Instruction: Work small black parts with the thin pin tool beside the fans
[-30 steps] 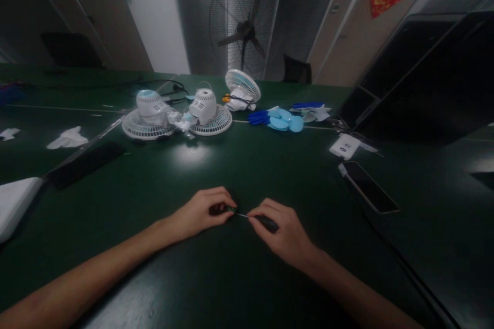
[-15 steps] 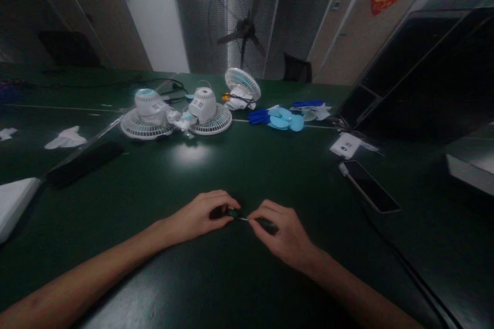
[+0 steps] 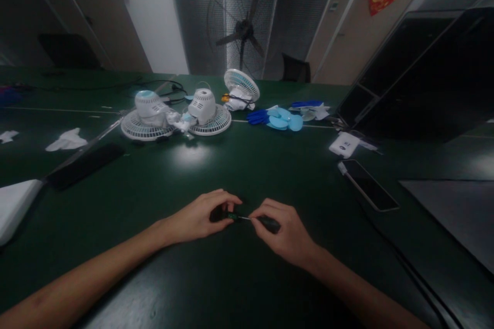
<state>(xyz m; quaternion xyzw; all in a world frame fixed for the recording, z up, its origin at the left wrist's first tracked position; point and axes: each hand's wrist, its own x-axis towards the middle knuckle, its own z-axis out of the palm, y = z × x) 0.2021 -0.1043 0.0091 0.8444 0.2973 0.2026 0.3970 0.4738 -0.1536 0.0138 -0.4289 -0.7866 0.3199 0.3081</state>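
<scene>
My left hand [image 3: 212, 214] is at the middle of the green table, with its fingers curled around a small dark green piece [image 3: 232, 215]. Its index finger is raised off the piece, and its thumb lies near the lower side. Shadow between the fingers hides the rest of the piece, so its kind cannot be made out. In my right hand [image 3: 281, 226] is a screwdriver [image 3: 270, 224] with a dark handle, pinched between thumb and fingers. Its thin metal shaft points left, and the tip meets or nearly meets the green piece.
Small white fans [image 3: 210, 119] lie across the table's far side, near light-blue fan blades [image 3: 285, 119] and blue gloves [image 3: 258, 116]. To the right are a phone [image 3: 368, 185], a white box [image 3: 345, 145], a black cable [image 3: 405, 257] and a grey panel [image 3: 451, 211]. A black monitor [image 3: 432, 82] stands behind.
My left fingers have spread a little, the index finger lifting and exposing more of the green piece. My right hand stays nearly still. A grey panel has come into view at the right.
</scene>
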